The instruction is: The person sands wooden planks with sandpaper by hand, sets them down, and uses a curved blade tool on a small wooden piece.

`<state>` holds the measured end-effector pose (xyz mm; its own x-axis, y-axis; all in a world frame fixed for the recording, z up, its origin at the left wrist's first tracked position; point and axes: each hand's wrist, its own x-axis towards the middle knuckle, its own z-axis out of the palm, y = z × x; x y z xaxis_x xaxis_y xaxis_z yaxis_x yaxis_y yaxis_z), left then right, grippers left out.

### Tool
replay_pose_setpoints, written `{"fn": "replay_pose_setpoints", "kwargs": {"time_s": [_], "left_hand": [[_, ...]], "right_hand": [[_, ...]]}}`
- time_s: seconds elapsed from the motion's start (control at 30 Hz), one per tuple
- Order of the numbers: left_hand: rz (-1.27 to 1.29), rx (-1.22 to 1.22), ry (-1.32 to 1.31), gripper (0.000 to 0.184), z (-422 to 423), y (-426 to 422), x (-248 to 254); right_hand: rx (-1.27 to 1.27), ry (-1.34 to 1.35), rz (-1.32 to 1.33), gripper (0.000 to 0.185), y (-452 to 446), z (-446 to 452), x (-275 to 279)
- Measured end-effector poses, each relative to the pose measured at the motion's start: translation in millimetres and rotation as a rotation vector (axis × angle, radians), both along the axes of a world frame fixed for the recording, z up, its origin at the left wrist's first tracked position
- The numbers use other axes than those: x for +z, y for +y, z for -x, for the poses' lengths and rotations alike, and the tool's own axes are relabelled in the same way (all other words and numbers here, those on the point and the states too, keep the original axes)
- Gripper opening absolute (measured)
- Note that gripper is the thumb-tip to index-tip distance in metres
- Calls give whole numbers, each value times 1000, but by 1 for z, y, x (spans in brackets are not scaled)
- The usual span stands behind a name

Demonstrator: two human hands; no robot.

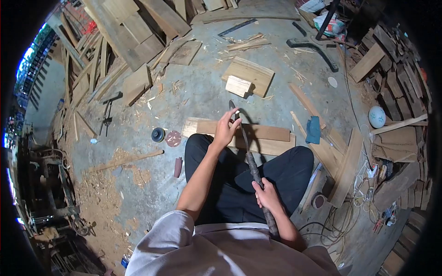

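Note:
A long tool (252, 165) with a dark round handle and a thin curved metal end lies slantwise over my lap. Its handle is in the grip of my right hand (268, 195), near my waist. Up by the curved end, my left hand (227, 128) has its fingers closed at the metal, with thumb and fingertips close together. Below the metal end, flat boards (267, 132) lie on the floor in front of my crossed legs. Beyond the tool tip a pale wood block (238, 85) rests on a wider board (262, 76).
To my left are a black round disc (158, 134), a brown sanding disc (173, 138) and a metal clamp (107, 112). On the right, a teal cloth (313, 130) lies over planks (347, 168), with cables (338, 221) behind. Stacked wood and a light blue ball (377, 117) stand farther right.

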<state>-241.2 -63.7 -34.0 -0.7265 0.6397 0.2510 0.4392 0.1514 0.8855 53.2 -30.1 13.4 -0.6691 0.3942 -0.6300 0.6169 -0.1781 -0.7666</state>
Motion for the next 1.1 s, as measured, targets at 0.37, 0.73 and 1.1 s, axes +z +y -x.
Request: {"fn": "replay_pose_setpoints", "kwargs": {"time_s": [0.37, 0.73, 1.1], "left_hand": [[-100, 138, 113, 25, 13, -3, -33], [-147, 381, 88, 25, -15, -29, -62], [-190, 332, -29, 26, -22, -25, -60]], "right_hand": [[-40, 25, 74, 32, 2, -2, -1], [-370, 93, -244, 16, 33, -75, 50], [-685, -371, -732, 24, 66, -228, -39]]}}
